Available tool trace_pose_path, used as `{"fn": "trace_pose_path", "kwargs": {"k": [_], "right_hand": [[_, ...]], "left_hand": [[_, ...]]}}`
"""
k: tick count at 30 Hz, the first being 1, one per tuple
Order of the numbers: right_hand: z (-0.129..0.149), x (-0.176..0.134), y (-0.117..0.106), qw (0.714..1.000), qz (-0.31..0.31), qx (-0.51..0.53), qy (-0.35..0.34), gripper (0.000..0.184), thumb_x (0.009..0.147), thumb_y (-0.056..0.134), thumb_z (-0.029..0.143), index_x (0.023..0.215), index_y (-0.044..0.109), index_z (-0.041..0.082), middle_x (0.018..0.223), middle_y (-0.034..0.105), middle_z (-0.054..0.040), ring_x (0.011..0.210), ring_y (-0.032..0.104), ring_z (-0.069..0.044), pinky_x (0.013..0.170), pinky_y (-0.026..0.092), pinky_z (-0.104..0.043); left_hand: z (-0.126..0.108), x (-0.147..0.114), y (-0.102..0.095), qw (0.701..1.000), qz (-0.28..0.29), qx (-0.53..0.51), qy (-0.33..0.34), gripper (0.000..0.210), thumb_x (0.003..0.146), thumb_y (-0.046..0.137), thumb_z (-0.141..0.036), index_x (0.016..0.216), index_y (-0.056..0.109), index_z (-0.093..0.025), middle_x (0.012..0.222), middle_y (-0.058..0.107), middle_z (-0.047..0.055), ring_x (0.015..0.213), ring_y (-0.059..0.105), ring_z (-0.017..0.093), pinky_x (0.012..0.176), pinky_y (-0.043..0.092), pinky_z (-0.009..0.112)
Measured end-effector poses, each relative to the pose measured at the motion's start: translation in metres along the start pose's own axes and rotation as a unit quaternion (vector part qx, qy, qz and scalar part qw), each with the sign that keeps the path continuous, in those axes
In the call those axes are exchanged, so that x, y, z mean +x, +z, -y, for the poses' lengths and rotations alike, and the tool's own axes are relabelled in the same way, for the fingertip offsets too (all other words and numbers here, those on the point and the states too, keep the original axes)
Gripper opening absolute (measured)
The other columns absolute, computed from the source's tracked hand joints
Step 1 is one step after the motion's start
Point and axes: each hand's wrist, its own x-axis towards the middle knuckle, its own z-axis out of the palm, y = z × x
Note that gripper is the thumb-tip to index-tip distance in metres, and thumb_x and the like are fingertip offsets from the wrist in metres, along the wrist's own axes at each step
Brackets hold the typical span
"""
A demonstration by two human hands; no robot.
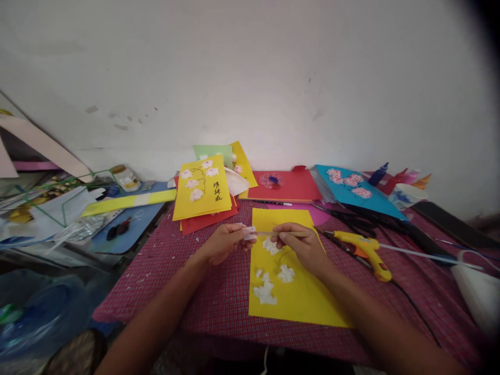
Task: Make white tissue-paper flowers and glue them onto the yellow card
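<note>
My left hand point(225, 242) is closed on a small white paper piece point(249, 232), pinched at the fingertips. My right hand point(302, 245) grips a thin, light-coloured stick point(291, 234); its tip points left and meets or nearly meets the white piece. Whether it is a brush or another tool cannot be made out. Both hands hover over the upper part of a yellow sheet point(297, 304) on the table. White crumpled paper blossoms point(286, 273) lie on that sheet beside thin drawn stems, partly covered by my right hand and forearm.
A yellow glue gun point(361, 245) lies to the right, its cord running forward. Behind are finished flower cards point(201, 187), a red sheet with a clear dish point(272, 180), a blue flower card point(359, 190) and paint bottles point(378, 174). A jar point(125, 178) stands left.
</note>
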Motion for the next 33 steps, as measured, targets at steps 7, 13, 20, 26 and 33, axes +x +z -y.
{"fn": "trace_pose_path", "kwargs": {"k": [7,13,20,26,33], "right_hand": [[-0.004,0.001,-0.003,0.999,0.000,0.037,0.009,0.017,0.086,0.068,0.031,0.095,0.073,0.017,0.081,0.076,-0.0061,0.066,0.066,-0.016,0.066,0.052,-0.029],[-0.008,0.004,-0.006,0.998,0.003,0.061,0.033,0.019,0.087,0.068,0.031,0.096,0.072,0.015,0.082,0.076,-0.0074,0.065,0.065,-0.016,0.064,0.050,-0.029],[-0.005,0.003,-0.004,1.000,0.002,0.017,0.015,0.020,0.086,0.068,0.034,0.094,0.072,0.017,0.080,0.075,-0.0062,0.065,0.065,-0.016,0.064,0.052,-0.030],[-0.003,-0.002,-0.001,0.999,0.027,-0.014,-0.013,0.018,0.088,0.067,0.035,0.095,0.073,0.020,0.082,0.075,-0.0047,0.069,0.067,-0.017,0.065,0.055,-0.030],[0.002,-0.004,0.002,0.998,0.033,-0.047,-0.027,0.016,0.088,0.065,0.035,0.094,0.074,0.023,0.083,0.075,-0.0043,0.071,0.069,-0.018,0.065,0.056,-0.030]], "left_hand": [[-0.001,-0.002,-0.004,0.999,0.022,-0.031,-0.026,0.031,0.066,0.086,-0.028,0.090,0.077,-0.011,0.092,0.075,0.011,0.076,0.067,0.015,0.072,0.049,0.027],[-0.003,-0.003,0.001,0.999,0.022,0.008,-0.043,0.032,0.072,0.085,-0.035,0.092,0.078,-0.011,0.087,0.074,0.010,0.074,0.066,0.013,0.070,0.048,0.024],[-0.002,-0.002,0.002,0.999,0.013,0.017,-0.032,0.035,0.071,0.085,-0.038,0.090,0.077,-0.011,0.086,0.074,0.009,0.072,0.066,0.013,0.069,0.049,0.025],[0.006,0.003,-0.006,1.000,0.014,0.007,-0.023,0.035,0.072,0.084,-0.038,0.091,0.075,-0.010,0.090,0.074,0.011,0.072,0.066,0.013,0.069,0.050,0.025],[0.006,0.002,-0.006,1.000,0.011,-0.008,-0.021,0.034,0.072,0.085,-0.036,0.092,0.074,-0.011,0.092,0.074,0.011,0.074,0.067,0.014,0.068,0.051,0.026]]}}
